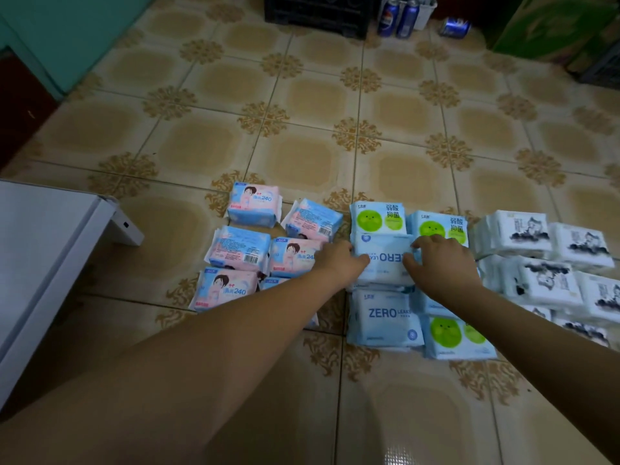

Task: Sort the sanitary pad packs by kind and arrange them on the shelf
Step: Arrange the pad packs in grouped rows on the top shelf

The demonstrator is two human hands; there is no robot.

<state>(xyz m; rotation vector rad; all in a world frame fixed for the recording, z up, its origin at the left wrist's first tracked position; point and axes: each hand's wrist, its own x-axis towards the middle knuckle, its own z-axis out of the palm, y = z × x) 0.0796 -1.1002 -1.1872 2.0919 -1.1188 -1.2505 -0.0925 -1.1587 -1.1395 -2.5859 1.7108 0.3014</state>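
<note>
Sanitary pad packs lie in three groups on the tiled floor. Pink-and-blue packs [253, 204] form the left group. Light blue packs fill the middle, some with green circles [377, 218]. White packs with ink drawings [521, 229] are piled on the right. My left hand [339, 263] grips the left side of a light blue "ZERO" pack [385, 260] that lies on top of the middle group. My right hand [439, 263] grips the same pack's right side. Another "ZERO" pack [382, 318] lies just nearer to me.
A white shelf [43, 250] stands at the left edge, its corner near the pink packs. At the far end are a black crate [318, 15], blue cans [399, 18] and green boxes [550, 28]. Bare tiled floor lies between the packs and the crate.
</note>
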